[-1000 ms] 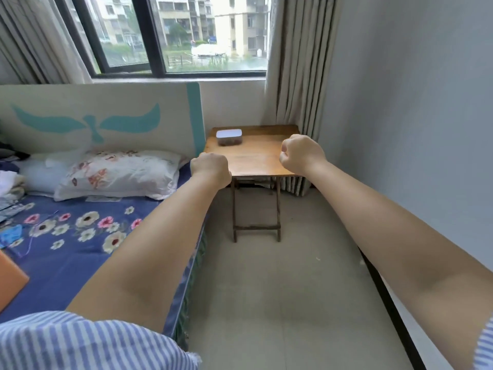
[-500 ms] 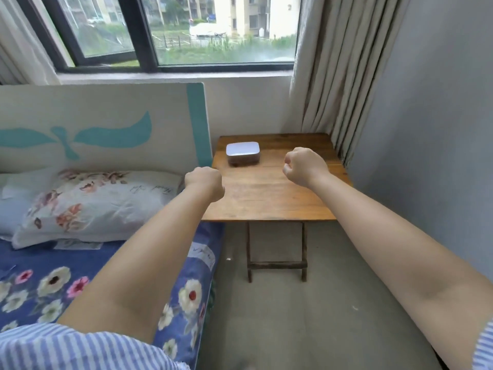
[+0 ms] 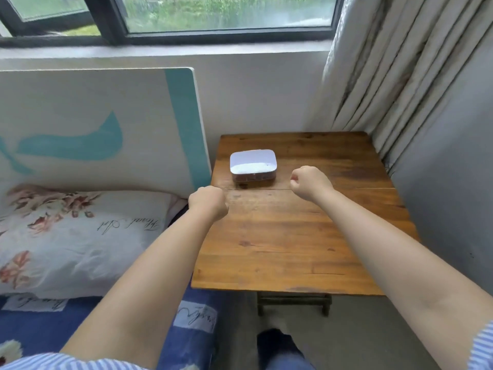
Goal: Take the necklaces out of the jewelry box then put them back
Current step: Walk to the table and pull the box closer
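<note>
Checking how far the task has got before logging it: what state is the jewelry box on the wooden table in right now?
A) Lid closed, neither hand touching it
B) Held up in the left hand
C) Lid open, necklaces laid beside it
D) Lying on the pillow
A: the jewelry box sits closed on the wooden table, with the left hand and right hand both fisted and clear of it.

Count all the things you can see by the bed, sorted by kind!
Boxes: 1
Tables: 1
Pillows: 1
Hands: 2
Curtains: 1
Total: 6
</note>
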Available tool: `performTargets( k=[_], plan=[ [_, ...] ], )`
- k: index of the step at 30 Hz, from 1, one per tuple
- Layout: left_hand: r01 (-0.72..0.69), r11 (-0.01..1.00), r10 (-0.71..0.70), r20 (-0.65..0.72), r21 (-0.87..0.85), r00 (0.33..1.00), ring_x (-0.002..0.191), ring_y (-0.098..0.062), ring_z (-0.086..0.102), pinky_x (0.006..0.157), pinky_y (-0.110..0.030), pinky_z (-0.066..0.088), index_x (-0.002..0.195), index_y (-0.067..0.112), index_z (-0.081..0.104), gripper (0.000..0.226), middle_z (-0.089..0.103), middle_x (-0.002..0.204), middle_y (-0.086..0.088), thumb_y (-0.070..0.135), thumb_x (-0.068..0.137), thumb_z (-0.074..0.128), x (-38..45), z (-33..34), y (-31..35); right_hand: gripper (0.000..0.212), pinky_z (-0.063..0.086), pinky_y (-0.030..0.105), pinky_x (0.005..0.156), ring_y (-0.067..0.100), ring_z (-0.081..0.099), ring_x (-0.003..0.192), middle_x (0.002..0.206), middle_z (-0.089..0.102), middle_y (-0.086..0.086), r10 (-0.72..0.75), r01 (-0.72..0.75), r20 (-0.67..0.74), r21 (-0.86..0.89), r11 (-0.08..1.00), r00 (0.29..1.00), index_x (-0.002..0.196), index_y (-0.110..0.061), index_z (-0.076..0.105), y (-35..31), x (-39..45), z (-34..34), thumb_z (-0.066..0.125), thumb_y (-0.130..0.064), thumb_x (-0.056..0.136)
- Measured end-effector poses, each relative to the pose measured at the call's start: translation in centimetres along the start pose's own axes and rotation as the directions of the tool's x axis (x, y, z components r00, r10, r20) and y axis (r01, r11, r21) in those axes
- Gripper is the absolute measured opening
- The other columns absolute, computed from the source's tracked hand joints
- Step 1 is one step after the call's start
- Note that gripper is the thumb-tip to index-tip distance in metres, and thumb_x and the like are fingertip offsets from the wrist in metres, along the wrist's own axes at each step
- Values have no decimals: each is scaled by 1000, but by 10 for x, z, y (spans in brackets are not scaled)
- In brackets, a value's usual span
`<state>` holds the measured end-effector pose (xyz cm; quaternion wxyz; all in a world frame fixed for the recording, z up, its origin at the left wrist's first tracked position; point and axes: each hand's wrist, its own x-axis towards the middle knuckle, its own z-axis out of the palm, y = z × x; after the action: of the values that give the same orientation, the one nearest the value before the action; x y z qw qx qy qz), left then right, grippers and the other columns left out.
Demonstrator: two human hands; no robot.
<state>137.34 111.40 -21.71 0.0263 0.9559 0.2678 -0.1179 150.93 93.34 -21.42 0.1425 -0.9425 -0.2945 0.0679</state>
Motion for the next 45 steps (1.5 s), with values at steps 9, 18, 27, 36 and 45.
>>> performTargets(
  k=[9, 18, 27, 36, 45],
  plan=[
    [140, 919, -90, 147, -369, 985, 106, -30, 54, 83, -36, 47, 116, 6, 53, 33, 59, 120, -13, 20, 89, 41, 153, 44, -15, 25, 42, 33, 67, 37, 56, 94, 105, 63, 22, 136, -151, 156, 92, 984, 978, 96, 0, 61, 17, 146, 75, 43, -9, 81],
    [197, 631, -43, 220, -750, 975, 128, -29, 40, 101, -38, 38, 138, 11, 30, 46, 40, 144, -12, 17, 94, 42, 262, 101, 2, 48, 33, 36, 103, 32, 39, 129, 140, 44, 18, 359, -413, 210, 364, 835, 910, 130, 2, 41, 31, 229, 156, 53, -17, 87],
    [219, 571, -92, 203, -792, 975, 96, -23, 49, 76, -27, 43, 79, 26, 55, 18, 56, 86, 7, 15, 91, 47, 254, 122, 1, 37, 33, 31, 102, 29, 43, 124, 135, 47, 19, 449, -476, 178, 473, 741, 876, 119, 5, 53, 28, 196, 172, 54, -8, 84],
    [297, 634, -73, 327, -714, 942, 119, -25, 51, 99, -35, 41, 121, 5, 52, 36, 55, 129, -12, 15, 87, 54, 116, 146, -14, 41, 37, 30, 102, 28, 44, 119, 127, 45, 20, 409, -498, 286, 433, 752, 867, 119, 2, 53, 18, 54, 172, 59, -1, 79],
    [450, 649, -128, 496, -613, 859, 110, -25, 54, 85, -33, 45, 122, 5, 50, 42, 58, 123, -11, 11, 82, 60, 21, 159, -14, 41, 42, 31, 94, 28, 52, 111, 124, 49, 17, 309, -471, 440, 324, 821, 843, 117, -3, 56, 32, -52, 170, 63, -6, 77]
  ],
)
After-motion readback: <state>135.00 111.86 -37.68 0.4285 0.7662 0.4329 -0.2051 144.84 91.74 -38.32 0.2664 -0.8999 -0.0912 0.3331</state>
